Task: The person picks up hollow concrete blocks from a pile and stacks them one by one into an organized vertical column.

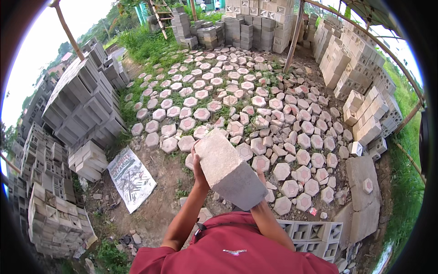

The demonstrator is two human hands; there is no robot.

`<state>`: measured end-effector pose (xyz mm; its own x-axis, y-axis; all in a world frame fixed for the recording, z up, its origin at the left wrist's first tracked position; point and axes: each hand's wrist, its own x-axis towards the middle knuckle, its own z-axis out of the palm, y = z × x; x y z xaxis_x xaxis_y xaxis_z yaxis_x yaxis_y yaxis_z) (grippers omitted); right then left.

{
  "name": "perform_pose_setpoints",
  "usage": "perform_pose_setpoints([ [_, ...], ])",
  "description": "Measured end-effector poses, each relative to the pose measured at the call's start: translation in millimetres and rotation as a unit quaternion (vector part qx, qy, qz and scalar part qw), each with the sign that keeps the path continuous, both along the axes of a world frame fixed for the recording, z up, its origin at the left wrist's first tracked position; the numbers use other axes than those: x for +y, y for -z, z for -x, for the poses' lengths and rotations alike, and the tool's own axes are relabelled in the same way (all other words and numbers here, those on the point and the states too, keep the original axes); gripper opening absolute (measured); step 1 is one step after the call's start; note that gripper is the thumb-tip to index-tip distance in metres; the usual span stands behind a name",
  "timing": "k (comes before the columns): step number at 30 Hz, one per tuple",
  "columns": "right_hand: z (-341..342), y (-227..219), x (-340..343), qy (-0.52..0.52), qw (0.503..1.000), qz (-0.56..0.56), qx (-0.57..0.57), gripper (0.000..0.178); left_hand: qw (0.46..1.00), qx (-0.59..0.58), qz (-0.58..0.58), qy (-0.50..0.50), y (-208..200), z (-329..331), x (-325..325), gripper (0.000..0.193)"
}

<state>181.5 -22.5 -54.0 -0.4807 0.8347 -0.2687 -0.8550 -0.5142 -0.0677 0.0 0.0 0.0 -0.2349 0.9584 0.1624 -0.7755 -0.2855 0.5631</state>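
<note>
A grey concrete block point(228, 164) is held up in front of my chest, tilted, with a pale rough face on top and a smoother darker side toward me. My left hand point(199, 171) grips its left edge, fingers pressed along the side. On the far right side, my right hand point(261, 185) holds it too; most of that hand is hidden behind the block, with only a fingertip and the wrist showing. Beneath and beyond the block, many hexagonal paving stones point(201, 113) with reddish centres lie spread over the ground.
Stacked grey blocks point(82, 100) rise at the left, with more patterned blocks point(59, 223) nearer. A printed white sack point(132, 179) lies on the dirt. Pale blocks point(351, 59) line the right. A wooden post point(294, 39) stands at the back. Decorative blocks point(315, 233) sit by my right arm.
</note>
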Motion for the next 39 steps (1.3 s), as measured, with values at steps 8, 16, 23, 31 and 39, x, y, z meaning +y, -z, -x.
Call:
perform_pose_setpoints([
  [8,11,7,214,0.022,0.997,-0.042,0.054,0.058,0.926,0.348,0.129,0.064,-38,40,213,0.072],
  [16,-37,-51,404,0.057,0.958,-0.216,-0.182,0.066,0.948,0.089,0.217,0.215,-5,28,366,0.064],
  [23,-17,-56,515,0.126,0.937,-0.213,-0.245,0.055,0.970,0.024,0.145,0.194,-1,41,436,0.075],
  [31,-1,12,595,-0.006,0.893,0.059,-0.447,0.062,0.964,0.138,0.179,0.140,47,71,548,0.069],
  [39,63,28,737,-0.070,0.906,0.058,-0.413,0.053,0.920,0.152,0.305,0.192,80,137,673,0.072],
])
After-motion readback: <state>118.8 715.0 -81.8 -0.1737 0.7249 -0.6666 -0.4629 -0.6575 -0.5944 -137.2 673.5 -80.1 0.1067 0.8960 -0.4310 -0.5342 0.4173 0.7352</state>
